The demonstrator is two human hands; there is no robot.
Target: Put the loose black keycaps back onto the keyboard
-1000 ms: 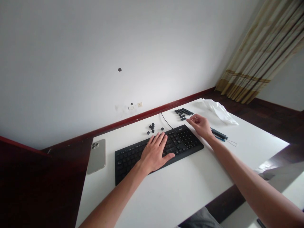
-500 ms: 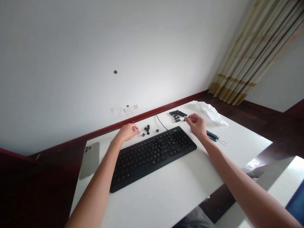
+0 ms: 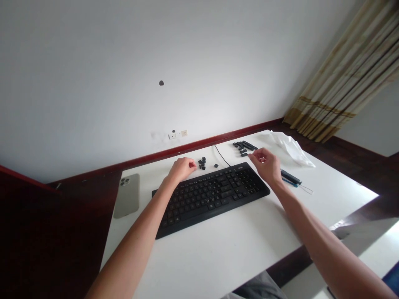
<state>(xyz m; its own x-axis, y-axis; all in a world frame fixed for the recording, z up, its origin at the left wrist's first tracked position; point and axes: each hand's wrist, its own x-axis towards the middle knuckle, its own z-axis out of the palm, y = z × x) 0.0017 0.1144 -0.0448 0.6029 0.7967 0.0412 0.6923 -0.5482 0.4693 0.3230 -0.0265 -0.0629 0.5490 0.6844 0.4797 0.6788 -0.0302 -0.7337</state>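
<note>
Head view. White table [image 3: 249, 245], black keyboard [image 3: 212, 195] lying at a slant across its middle, cable [image 3: 220, 155] running off toward the wall at 12 o'clock.

Left hand [image 3: 181, 169] sits just past the keyboard's far edge, at about 11 o'clock from the keyboard centre. Fingers curled, tips drawn together at the near side of a small cluster of loose keycaps [image 3: 202, 163]; it looks to be pinching 1 cap, though the cap itself is too small to make out. 1 stray keycap [image 3: 216, 165] lies apart, at 3 o'clock from the cluster.

Right hand [image 3: 266, 165] hovers over the keyboard's far right corner, at 1 o'clock from the keyboard centre. Thumb and forefinger pressed together, tips touching or nearly touching the nearest piece of a second group of keycaps [image 3: 244, 148], longer pieces among them. Whether a cap is between the fingers: cannot tell.

Other items: phone [image 3: 126, 200] face down at 9 o'clock of the keyboard, overhanging the table edge; a dark, blue-edged tool with a wire loop [image 3: 291, 179] at 3 o'clock, beside the right wrist; crumpled white plastic bag [image 3: 291, 146] at 2 o'clock.

Judgement on handling: caps are small and light, so grip by 2 opposite side walls, not the top face, and lift straight up so neighbours in the cluster are not scattered. Keep the 2 groups separate; sizes appear to differ. Take 1 cap per hand and check its orientation before moving it over the keyboard.
</note>
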